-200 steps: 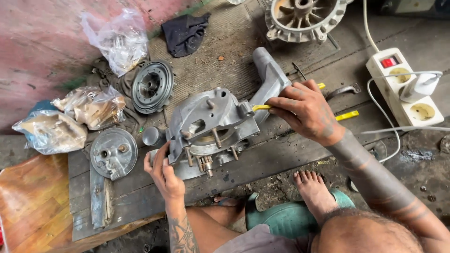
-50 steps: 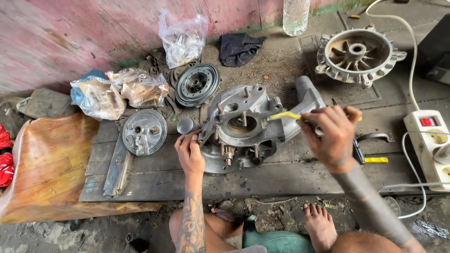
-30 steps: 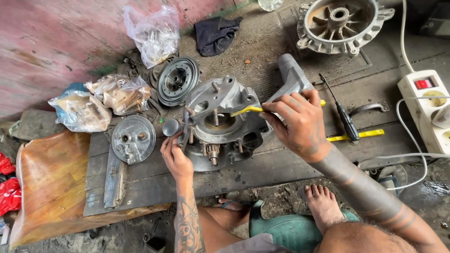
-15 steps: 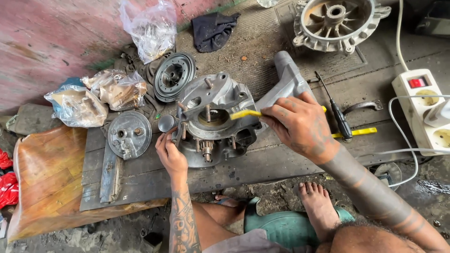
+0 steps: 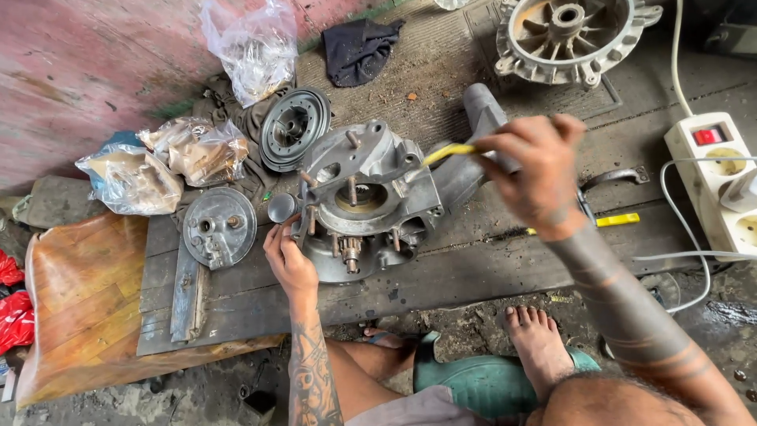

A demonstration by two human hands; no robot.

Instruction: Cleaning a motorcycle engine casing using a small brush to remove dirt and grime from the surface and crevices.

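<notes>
Far left: I see a red bag [image 5: 11, 315] at the frame edge, then an orange-brown wooden board [image 5: 75, 304] lying under the dark plank surface [image 5: 260, 296]. Above it are two clear plastic bags with parts [image 5: 162, 162], bunched together on the floor.

On the surface's left end sits a round grey cover plate [image 5: 218, 227], with a flat metal strip [image 5: 188, 292] just below it. Behind it a dark pulley disc [image 5: 295, 128] leans on a rag. Another clear plastic bag [image 5: 252, 47] is near the wall, with a black cloth [image 5: 359, 47] to its right.

My left hand [image 5: 288, 260] is closed on the lower left edge of the engine crankcase [image 5: 367, 197], fingers wrapped around the casting by a stud. Just above the hand there is a small round grey cap [image 5: 281, 207]; I cannot tell whether the fingers touch it.

The crankcase sits mid-surface, open face up, studs pointing up, its long grey arm running up and right under my right forearm.

My right hand [image 5: 536, 173] is clamped on a yellow-handled tool [image 5: 449, 151], tip aimed at the crankcase's upper right rim. The tip is blurred; contact unclear.

Right of that, a yellow strip tool [image 5: 619, 220] lies flat on the surface and a curved metal lever [image 5: 615, 175] above it. A finned round housing [image 5: 572, 35] is top right, well apart. A white power strip [image 5: 714, 170] with cables sits at the far right. My bare foot [image 5: 540, 347] rests on a green sandal [image 5: 473, 383] at the bottom.
</notes>
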